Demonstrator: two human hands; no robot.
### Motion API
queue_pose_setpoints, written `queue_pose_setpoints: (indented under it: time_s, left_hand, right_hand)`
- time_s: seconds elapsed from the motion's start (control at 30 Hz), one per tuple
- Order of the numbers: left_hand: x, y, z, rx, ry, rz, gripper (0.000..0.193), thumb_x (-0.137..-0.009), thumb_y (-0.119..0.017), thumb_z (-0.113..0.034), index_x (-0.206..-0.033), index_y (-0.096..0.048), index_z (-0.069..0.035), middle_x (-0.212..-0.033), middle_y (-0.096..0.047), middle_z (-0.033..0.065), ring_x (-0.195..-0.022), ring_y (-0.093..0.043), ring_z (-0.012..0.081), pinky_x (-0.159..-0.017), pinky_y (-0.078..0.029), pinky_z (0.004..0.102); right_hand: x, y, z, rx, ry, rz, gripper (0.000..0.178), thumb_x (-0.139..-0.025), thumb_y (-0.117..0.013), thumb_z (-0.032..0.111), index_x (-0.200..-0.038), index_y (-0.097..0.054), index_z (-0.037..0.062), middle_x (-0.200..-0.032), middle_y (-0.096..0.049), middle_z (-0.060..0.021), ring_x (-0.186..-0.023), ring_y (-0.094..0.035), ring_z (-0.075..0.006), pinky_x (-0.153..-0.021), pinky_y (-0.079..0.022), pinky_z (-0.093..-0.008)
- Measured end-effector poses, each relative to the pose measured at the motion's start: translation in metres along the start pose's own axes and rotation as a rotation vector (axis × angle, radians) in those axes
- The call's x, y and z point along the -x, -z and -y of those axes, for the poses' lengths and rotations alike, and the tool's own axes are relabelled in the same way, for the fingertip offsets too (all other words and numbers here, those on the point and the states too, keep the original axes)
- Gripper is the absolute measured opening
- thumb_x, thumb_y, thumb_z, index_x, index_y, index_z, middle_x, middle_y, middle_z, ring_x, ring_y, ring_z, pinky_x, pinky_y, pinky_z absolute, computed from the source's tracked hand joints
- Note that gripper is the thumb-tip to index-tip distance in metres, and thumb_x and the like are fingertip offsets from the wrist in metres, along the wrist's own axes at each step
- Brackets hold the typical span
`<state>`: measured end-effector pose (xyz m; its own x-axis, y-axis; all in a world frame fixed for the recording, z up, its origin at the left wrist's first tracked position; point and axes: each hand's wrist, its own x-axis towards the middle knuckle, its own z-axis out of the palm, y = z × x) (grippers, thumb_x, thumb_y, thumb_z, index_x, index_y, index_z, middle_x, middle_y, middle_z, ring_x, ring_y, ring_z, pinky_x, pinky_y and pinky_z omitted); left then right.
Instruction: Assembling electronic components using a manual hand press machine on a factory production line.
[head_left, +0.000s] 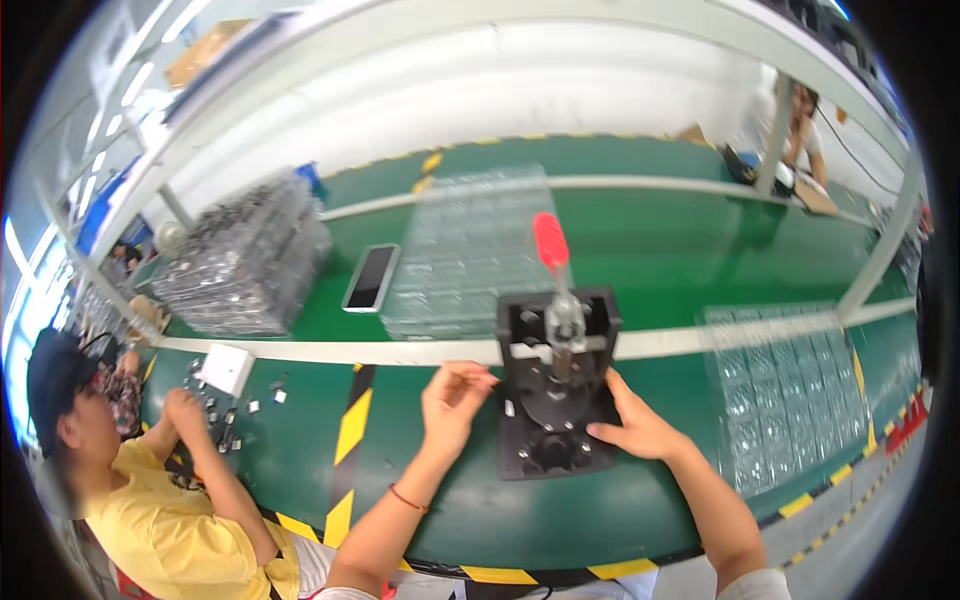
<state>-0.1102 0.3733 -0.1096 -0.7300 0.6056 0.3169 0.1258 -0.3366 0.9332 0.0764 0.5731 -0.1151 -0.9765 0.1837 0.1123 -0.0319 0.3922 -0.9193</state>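
A black hand press [557,400], a toggle-clamp fixture with a red handle [550,240] standing upright, is on the green bench in front of me. Beside its left wall is my left hand [452,405], fingertips pinched together; whatever they hold, if anything, is too small to make out. My right hand [642,428] rests against the press's right side. Its thumb and fingers are spread apart, with the thumb by the base and some fingertips hidden behind the frame.
Clear plastic trays lie at the right [790,400] and behind the press [470,250]. A phone [371,278] and a tall tray stack [240,260] are on the left. A co-worker in a yellow shirt [180,520] handles small parts near a white box [227,369]. A rail [420,352] crosses behind the press.
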Motion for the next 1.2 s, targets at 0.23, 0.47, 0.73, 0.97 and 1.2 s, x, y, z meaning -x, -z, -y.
queue_pose_setpoints:
  time_s: [0.23,0.47,0.73,0.97,1.2]
  left_hand:
    - [-0.003,0.009,0.007,0.085,-0.035,-0.018,0.026,-0.081,-0.060,0.009,-0.103,-0.055,-0.002,-0.088,-0.055,0.0005,-0.084,-0.055,0.0076,-0.077,-0.045,0.0212]
    - [-0.007,0.011,0.010,0.052,-0.017,-0.085,0.027,-0.078,-0.064,0.007,-0.101,-0.056,-0.004,-0.083,-0.053,-0.0019,-0.078,-0.053,0.0066,-0.071,-0.046,0.0209]
    - [-0.003,-0.006,-0.023,0.043,-0.327,-0.152,0.036,-0.082,-0.055,0.003,-0.114,-0.042,-0.006,-0.080,-0.045,0.0031,-0.069,-0.049,0.0129,-0.062,-0.045,0.0252]
    - [0.061,-0.070,-0.173,0.284,-1.052,0.174,0.028,-0.085,-0.061,-0.016,-0.098,-0.037,-0.010,-0.071,-0.047,0.0051,-0.061,-0.049,0.0177,-0.056,-0.041,0.0293]
    - [0.082,-0.079,-0.204,0.598,-1.241,0.339,0.033,-0.090,-0.060,-0.020,-0.113,-0.049,0.002,-0.085,-0.049,0.0034,-0.065,-0.058,0.0185,-0.062,-0.042,0.0303]
  right_hand:
    - [-0.003,-0.008,0.011,0.073,0.025,-0.093,0.078,-0.077,-0.062,0.002,-0.143,-0.020,-0.0007,-0.143,-0.033,-0.0175,-0.135,-0.029,-0.0280,-0.112,-0.020,-0.0363]
    - [-0.012,-0.008,0.009,0.174,0.143,-0.170,0.066,-0.080,-0.059,0.004,-0.139,-0.028,-0.0004,-0.136,-0.041,-0.0213,-0.128,-0.040,-0.0334,-0.107,-0.031,-0.0376]
    - [-0.004,-0.010,0.011,0.227,0.178,-0.210,0.065,-0.081,-0.060,0.009,-0.137,-0.029,-0.0040,-0.136,-0.040,-0.0236,-0.128,-0.040,-0.0344,-0.107,-0.032,-0.0379]
    - [-0.008,-0.013,0.010,0.269,0.204,-0.219,0.064,-0.082,-0.060,0.010,-0.137,-0.029,-0.0046,-0.135,-0.041,-0.0253,-0.127,-0.041,-0.0363,-0.106,-0.033,-0.0384]
    - [-0.008,-0.011,0.019,0.259,0.118,-0.178,0.065,-0.082,-0.057,0.006,-0.139,-0.026,-0.0028,-0.137,-0.039,-0.0239,-0.128,-0.038,-0.0364,-0.108,-0.030,-0.0388]
